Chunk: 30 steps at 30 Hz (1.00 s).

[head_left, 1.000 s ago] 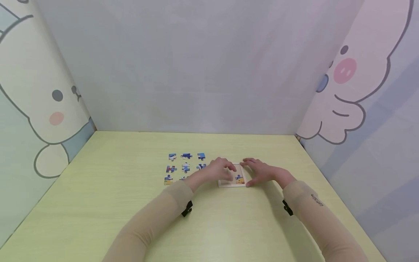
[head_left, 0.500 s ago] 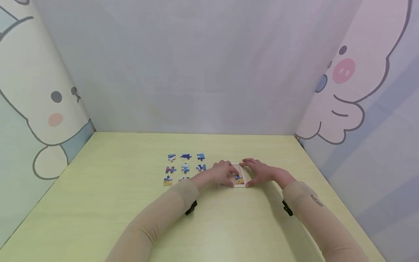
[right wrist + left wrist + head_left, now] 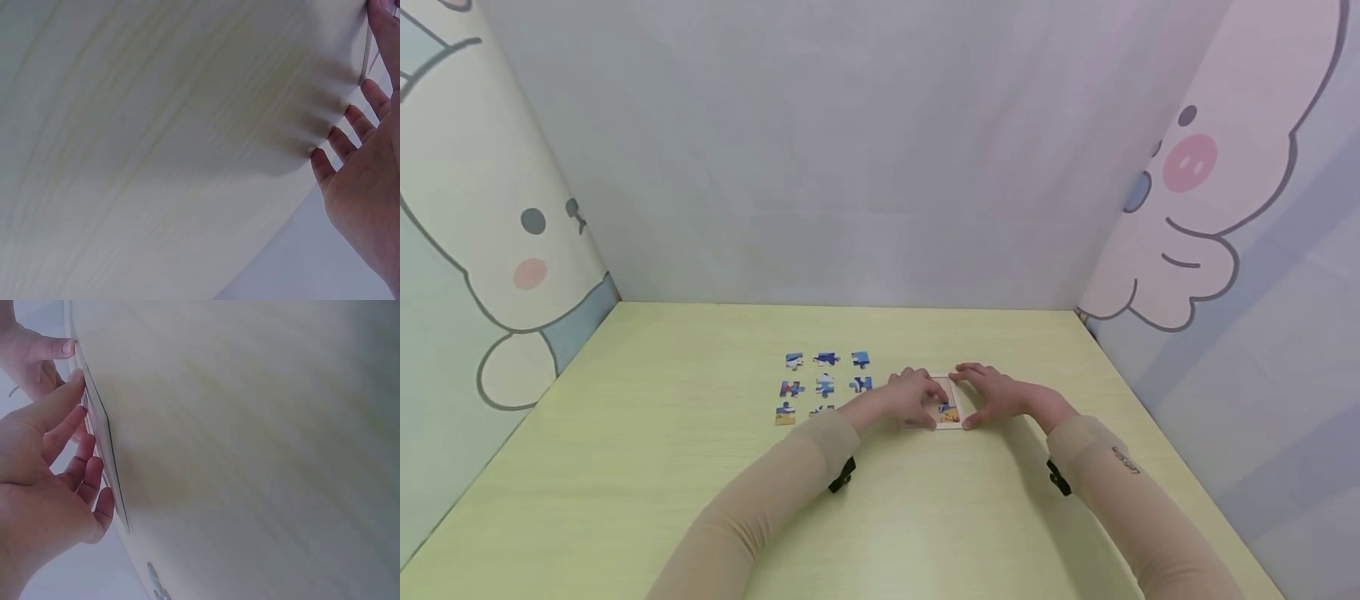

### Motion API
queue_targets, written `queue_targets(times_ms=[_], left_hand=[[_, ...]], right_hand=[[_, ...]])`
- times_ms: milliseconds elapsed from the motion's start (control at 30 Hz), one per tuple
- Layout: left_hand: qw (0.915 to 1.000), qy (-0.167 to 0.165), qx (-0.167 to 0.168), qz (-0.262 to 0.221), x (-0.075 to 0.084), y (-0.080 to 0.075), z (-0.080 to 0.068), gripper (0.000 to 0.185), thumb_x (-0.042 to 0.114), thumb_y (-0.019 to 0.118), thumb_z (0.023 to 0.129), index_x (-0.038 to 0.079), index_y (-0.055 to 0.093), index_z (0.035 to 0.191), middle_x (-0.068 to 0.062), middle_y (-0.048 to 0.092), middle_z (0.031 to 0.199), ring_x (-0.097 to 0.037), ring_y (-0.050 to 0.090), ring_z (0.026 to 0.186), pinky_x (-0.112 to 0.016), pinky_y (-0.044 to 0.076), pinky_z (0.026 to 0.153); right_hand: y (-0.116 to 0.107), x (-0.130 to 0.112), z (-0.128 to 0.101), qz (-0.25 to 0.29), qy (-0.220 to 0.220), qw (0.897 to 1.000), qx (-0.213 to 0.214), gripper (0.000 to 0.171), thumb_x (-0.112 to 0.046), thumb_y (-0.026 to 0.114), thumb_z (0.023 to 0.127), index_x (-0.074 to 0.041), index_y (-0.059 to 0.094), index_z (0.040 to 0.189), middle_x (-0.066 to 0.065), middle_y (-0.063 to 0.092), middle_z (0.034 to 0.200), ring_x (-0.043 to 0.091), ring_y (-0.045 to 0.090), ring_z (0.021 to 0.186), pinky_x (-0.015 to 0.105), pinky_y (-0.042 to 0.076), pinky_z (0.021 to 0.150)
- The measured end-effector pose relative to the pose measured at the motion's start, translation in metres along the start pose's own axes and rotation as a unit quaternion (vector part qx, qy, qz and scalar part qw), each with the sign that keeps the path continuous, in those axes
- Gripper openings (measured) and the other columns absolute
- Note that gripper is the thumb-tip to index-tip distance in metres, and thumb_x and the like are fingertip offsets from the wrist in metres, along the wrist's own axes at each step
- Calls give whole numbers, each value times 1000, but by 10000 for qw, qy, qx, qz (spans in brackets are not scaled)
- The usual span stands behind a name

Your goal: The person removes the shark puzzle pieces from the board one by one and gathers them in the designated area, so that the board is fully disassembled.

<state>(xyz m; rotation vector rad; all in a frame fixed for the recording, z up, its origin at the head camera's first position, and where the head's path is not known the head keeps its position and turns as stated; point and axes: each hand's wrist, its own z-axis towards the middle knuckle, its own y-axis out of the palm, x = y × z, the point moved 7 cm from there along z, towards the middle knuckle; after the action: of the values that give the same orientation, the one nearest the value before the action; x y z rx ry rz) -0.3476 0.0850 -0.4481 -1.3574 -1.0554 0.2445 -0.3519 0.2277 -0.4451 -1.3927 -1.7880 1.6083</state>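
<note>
A small white puzzle frame lies on the pale green table, with a yellow and blue piece showing in its near right corner. My left hand rests on the frame from the left, its fingers fairly straight over the inside; in the left wrist view the left hand touches the frame's edge. My right hand lies against the frame's right side, with the thumb at the near corner and the fingers at the far edge. Its fingers look straight. Neither hand visibly holds a piece.
Several loose blue puzzle pieces lie in rows just left of the frame. Walls with cartoon prints enclose the table on the left, back and right. Bare tabletop spreads in front of the arms.
My left hand has slid a little nearer and to the right across the frame. The right hand has stayed at the frame's right side.
</note>
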Motion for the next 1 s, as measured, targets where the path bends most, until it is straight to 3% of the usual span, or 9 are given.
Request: queue_targets(times_ms=[267, 367, 500, 700, 1000], left_hand=[[9983, 76, 162, -556, 0, 0, 5, 33, 25, 76, 80, 26, 63, 111, 11, 60, 102, -11, 48, 102, -52, 30, 101], [9948, 248, 182, -973, 1, -1, 6, 31, 17, 75, 80, 23, 61, 107, 11, 61, 94, -7, 53, 92, -42, 36, 98], [9898, 343, 207, -1365, 4, 0, 8, 30, 10, 72, 81, 19, 58, 106, 8, 61, 87, -5, 56, 80, -23, 44, 81], [9898, 245, 303, -1374, 9, 1, 7, 26, 10, 70, 84, 17, 56, 105, 6, 59, 83, -6, 55, 76, -19, 45, 72], [9891, 201, 376, -1406, 11, 0, 6, 25, 8, 70, 84, 16, 56, 103, 5, 59, 80, -6, 53, 73, -19, 43, 68]], right_hand=[[1, -1, 0, 74, -34, 9999, 74, 90, -51, 74, 75, -11, 33, 145, 15, 21, 154, 43, 18, 139, 65, 20, 104], [1, -1, -1, 39, -65, 9999, 95, 90, -51, 73, 76, -10, 33, 145, 16, 21, 153, 43, 19, 138, 66, 21, 104], [0, -1, 0, 6, -58, 9999, 91, 91, -52, 72, 76, -10, 32, 145, 15, 20, 154, 43, 18, 139, 65, 20, 104], [1, 1, 1, 22, 27, 10000, 62, 91, -55, 71, 75, -14, 33, 145, 13, 19, 155, 41, 17, 140, 66, 20, 104], [2, 2, 0, 58, -26, 9999, 124, 90, -53, 72, 75, -10, 34, 144, 15, 21, 154, 43, 19, 138, 66, 20, 104]])
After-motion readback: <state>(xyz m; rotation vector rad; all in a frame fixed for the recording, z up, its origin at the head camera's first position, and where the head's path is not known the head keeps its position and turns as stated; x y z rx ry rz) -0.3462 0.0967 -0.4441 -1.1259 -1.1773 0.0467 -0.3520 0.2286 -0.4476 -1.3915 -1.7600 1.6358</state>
